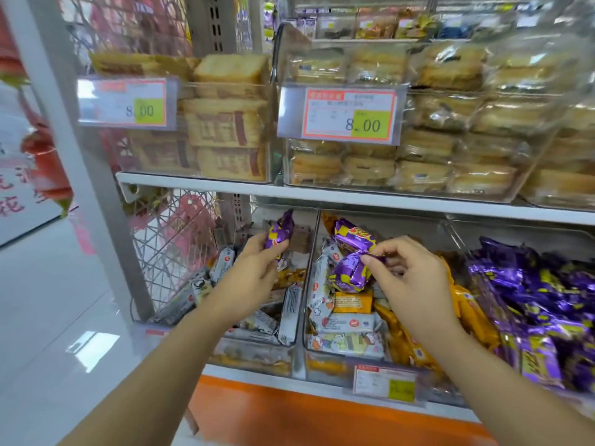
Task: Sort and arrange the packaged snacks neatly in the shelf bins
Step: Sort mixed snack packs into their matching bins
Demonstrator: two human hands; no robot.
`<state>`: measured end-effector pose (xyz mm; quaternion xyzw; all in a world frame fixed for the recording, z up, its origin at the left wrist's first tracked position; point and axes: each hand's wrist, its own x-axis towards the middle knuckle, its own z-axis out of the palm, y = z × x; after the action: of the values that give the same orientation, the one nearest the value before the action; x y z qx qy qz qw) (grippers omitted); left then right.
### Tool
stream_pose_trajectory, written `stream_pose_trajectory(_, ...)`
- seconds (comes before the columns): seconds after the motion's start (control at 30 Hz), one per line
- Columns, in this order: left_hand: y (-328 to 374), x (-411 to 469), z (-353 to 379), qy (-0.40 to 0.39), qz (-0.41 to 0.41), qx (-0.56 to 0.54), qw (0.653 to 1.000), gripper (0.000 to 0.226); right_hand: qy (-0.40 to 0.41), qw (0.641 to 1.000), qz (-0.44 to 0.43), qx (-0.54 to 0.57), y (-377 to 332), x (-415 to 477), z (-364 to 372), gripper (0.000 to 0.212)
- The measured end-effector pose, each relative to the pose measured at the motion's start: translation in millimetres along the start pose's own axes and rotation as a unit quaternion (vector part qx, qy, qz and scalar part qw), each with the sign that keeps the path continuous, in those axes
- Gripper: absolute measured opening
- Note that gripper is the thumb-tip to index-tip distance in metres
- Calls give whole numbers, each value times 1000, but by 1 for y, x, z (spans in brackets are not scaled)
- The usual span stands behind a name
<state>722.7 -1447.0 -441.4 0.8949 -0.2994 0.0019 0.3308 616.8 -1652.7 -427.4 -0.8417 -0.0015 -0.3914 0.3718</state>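
My left hand (256, 272) grips a purple snack packet (279, 231) above the left clear bin (257, 344), which holds white and grey packets. My right hand (407, 278) pinches the end of a second purple packet (349, 272) over the middle bin (331, 365). A third purple packet (354, 236) lies at the back of that bin, on top of white and orange packets. To the right, a bin (541, 304) is heaped with several purple packets.
The upper shelf (289, 191) carries clear bins of wrapped bread and cakes, with price tags reading 8.00 (341, 115). A wire side panel (174, 249) and grey upright close off the left end. Below the bins runs an orange base (322, 416).
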Motion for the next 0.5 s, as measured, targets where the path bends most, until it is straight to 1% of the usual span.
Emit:
stream_pose_trajectory(0.1, 30, -32, -2, 5, 67, 22, 998, 46, 9, 1000, -6, 15, -6, -12, -16, 18)
stream_pose_trajectory(0.17, 52, -44, 1, 17, 131, 60, 989, 45, 24, 999, -15, 22, -7, -21, -32, 22)
stream_pose_trajectory(0.23, 74, -47, 10, 12, 180, 86, 980, 46, 43, 999, -23, 25, -6, -28, -53, 27)
stream_pose_trajectory(0.33, 113, -42, 34, 20, 229, 111, 967, 48, 73, 997, -31, 14, 3, -36, -95, 22)
stream_pose_trajectory(0.4, 140, -34, 55, 27, 272, 110, 956, 45, 97, 995, -25, 3, 14, -41, -125, 19)
stream_pose_trajectory(0.5, 184, -17, 90, 3, 297, 102, 949, 51, 147, 989, 23, -20, 40, -46, -169, 29)
